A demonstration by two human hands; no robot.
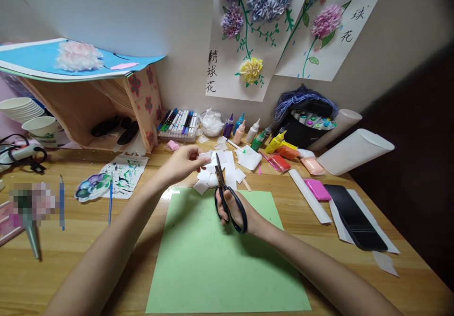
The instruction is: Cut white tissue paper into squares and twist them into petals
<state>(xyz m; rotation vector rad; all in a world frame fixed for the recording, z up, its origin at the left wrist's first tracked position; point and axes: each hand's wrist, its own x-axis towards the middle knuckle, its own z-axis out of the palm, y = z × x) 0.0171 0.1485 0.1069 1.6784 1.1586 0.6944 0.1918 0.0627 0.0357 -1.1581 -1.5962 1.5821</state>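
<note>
My left hand (186, 163) pinches a small piece of white paper (213, 158) between thumb and fingers. My right hand (236, 206) grips dark-handled scissors (230, 207), its fingers through the loops. The blades point away from me and meet the right end of the paper; whether they have cut into it I cannot tell. Beneath and beyond the hands lies a pile of cut white paper pieces (230, 170). A green sheet (223, 268) lies flat on the table under my right hand and the scissors.
Paint bottles (253, 131), a marker box (179, 124) and a bowl of white paper (212, 122) stand along the wall. Clay packets (280, 163), a white strip (309, 196) and a black phone (354, 216) lie right. A paint palette (92, 187), brush (110, 200) and cardboard box (142, 103) are left.
</note>
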